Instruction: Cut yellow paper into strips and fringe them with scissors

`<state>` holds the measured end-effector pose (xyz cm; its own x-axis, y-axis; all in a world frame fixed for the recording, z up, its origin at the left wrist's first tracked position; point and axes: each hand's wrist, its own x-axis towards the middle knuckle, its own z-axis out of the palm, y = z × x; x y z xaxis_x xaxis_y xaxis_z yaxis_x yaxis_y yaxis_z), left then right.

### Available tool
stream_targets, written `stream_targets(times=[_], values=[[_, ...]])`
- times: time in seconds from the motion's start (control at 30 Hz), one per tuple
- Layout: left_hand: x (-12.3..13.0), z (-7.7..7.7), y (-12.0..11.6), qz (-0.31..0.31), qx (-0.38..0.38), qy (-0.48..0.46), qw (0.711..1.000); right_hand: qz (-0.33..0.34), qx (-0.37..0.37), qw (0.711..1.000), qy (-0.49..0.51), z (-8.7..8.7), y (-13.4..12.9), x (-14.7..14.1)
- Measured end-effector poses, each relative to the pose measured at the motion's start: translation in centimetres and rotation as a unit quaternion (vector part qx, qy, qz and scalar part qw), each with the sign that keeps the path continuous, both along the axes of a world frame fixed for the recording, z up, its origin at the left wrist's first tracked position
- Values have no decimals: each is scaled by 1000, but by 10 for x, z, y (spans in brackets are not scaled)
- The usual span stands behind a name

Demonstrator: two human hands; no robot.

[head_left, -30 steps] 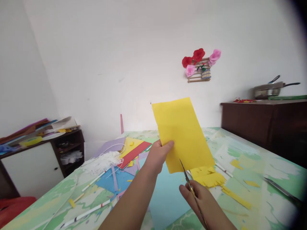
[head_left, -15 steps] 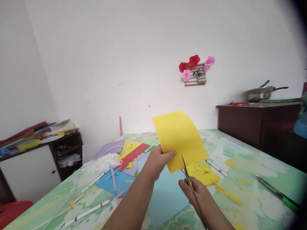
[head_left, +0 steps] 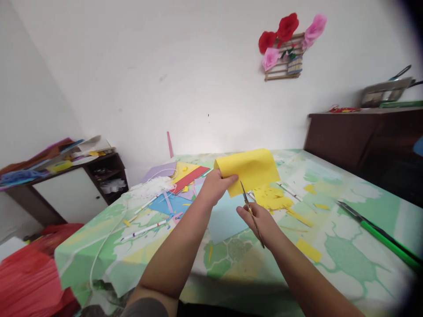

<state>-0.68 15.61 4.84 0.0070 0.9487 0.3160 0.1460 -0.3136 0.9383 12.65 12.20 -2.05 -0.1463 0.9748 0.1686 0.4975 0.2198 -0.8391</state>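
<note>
Yellow sheet [head_left: 251, 165] (hiding some table [head_left: 228, 259]), scissors [head_left: 245, 196], fringed paper [head_left: 274, 199], green-handled knife [head_left: 385, 237]

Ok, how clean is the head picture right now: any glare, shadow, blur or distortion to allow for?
Head view: white wall brightest just above the table, whose near side lies in shade; head view, right edge: pan looks stretched and soft, corners darken and blur over the end of the green-handled tool; head view, centre: yellow sheet and scissors readable, slightly soft.
</note>
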Motion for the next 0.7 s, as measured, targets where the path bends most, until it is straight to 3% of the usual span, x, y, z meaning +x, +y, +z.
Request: stream_targets(times=[0.13, 0.23, 0.33, 0.43, 0.6, 0.7], values=[[0, -9, -2, -27, -46, -74, 996, -1, -8, 1000, 13, -3, 0, 1], [4, -19, -8, -38, -81, -209, 974, -5, -23, 999, 38, -8, -7, 9], [17, -34, -20, 79, -58, -379, 920, -22, -42, 995, 83, -13, -21, 19], [40, -56, -45, 103, -87, -430, 893, -41, -42, 987, 147, -14, -36, 26], [76, -103, -103, 12, -226, -327, 917, -49, -37, 942, 328, -21, -54, 37], [76, -125, -128, -71, -314, -380, 867, -71, -90, 946, 302, -35, -63, 57]])
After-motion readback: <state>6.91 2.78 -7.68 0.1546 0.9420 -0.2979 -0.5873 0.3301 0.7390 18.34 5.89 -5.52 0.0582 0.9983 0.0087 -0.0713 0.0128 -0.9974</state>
